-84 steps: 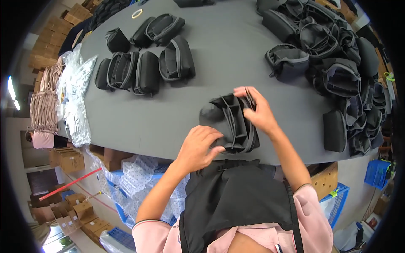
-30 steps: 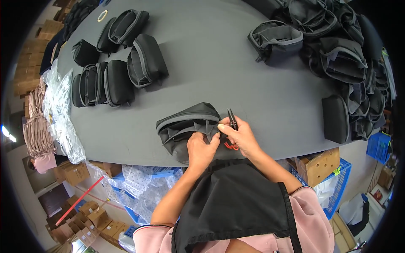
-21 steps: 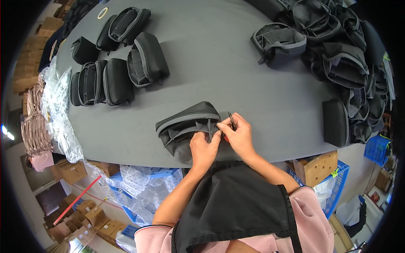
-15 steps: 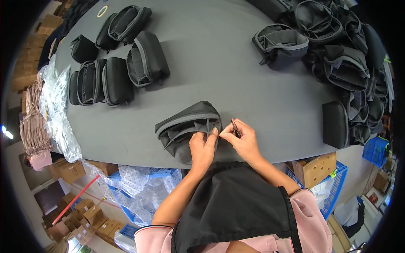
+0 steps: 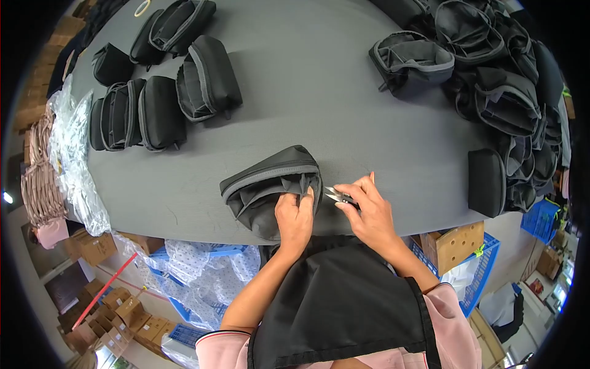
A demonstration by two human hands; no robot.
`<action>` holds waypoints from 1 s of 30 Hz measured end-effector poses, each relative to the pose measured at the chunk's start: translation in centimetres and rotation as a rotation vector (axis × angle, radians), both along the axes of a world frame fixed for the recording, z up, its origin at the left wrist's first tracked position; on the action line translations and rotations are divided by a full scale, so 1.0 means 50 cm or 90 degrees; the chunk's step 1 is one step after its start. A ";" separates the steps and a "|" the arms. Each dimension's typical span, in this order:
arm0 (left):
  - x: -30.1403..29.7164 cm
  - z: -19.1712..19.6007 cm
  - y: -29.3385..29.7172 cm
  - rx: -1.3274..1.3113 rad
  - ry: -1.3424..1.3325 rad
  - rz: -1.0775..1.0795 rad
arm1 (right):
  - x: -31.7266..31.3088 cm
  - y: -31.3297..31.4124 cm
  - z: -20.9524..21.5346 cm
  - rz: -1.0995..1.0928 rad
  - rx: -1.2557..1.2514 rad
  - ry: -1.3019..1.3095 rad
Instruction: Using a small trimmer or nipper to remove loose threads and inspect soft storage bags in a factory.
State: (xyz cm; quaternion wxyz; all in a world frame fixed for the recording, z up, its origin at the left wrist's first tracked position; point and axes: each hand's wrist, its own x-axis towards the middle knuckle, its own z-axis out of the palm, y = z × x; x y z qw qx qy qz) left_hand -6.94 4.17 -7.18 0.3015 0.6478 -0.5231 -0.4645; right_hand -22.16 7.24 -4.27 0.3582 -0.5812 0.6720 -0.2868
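Note:
A black fabric pouch [image 5: 264, 166] with grey zipper edging lies unzipped on the table right in front of me. My left hand [image 5: 295, 218] reaches into its opening and pinches the right side wall near the edging, thumb on top. Just right of the pouch, my right hand [image 5: 370, 212] grips small thread snips [image 5: 335, 195], their two pointed blades spread apart and aimed at the pouch's right edge. A narrow gap separates the blade tips from the fabric.
Several similar pouches [image 5: 163, 114] stand at the far left of the grey table [image 5: 295, 104]. A heap of open pouches [image 5: 507, 101] covers the right side. Clear plastic bags [image 5: 77, 154] hang over the left edge. Blue crates [image 5: 482, 270] sit below the near edge.
My right hand has shifted slightly right and turned, so the snips, earlier tucked in the palm, now point their blades left at the pouch. The left hand keeps its hold.

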 end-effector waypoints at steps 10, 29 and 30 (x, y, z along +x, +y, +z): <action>-0.004 -0.001 0.001 -0.011 -0.041 -0.032 | -0.006 -0.036 0.017 0.090 -0.068 0.155; 0.008 -0.015 0.003 -0.028 -0.031 -0.042 | -0.021 -0.067 0.002 0.241 -0.186 0.262; 0.007 -0.010 0.002 -0.030 -0.031 -0.041 | -0.022 -0.068 0.004 0.236 -0.198 0.258</action>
